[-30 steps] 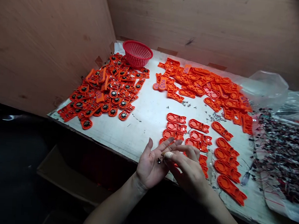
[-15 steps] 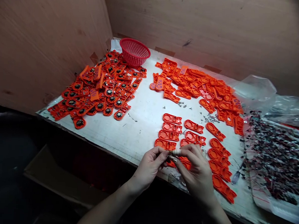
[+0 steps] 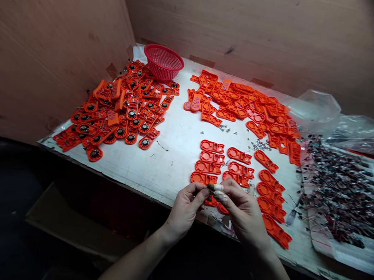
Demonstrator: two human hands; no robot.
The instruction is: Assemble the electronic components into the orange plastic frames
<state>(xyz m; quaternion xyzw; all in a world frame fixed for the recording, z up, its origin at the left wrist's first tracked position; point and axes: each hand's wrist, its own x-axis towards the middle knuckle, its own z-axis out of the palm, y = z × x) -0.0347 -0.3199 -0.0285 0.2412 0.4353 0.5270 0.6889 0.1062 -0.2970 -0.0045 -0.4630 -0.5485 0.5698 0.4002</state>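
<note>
My left hand (image 3: 186,207) is closed, thumb pressed to the bent forefinger, near the table's front edge. Facing it, my right hand (image 3: 244,210) is closed too, with white wrapping on its finger and thumb tips. The fingertips of both meet over a tiny part that they mostly hide; I cannot make out its kind. Under and behind the hands lie orange plastic casings (image 3: 208,167) in rows, hollow side up. Another column of these casings (image 3: 271,189) runs just right of my right hand.
Left stands a heap of orange casings with round black parts (image 3: 132,114), beside a red mesh basket (image 3: 164,61). More casings (image 3: 242,102) are piled at the back, near small metal bits (image 3: 259,144). Wired components (image 3: 344,194) fill the right side, by a screwdriver (image 3: 292,215).
My right hand has turned slightly, its fingers drawing closer to my left fingertips. The whole view has shifted a little, so the table's contents appear slightly further left.
</note>
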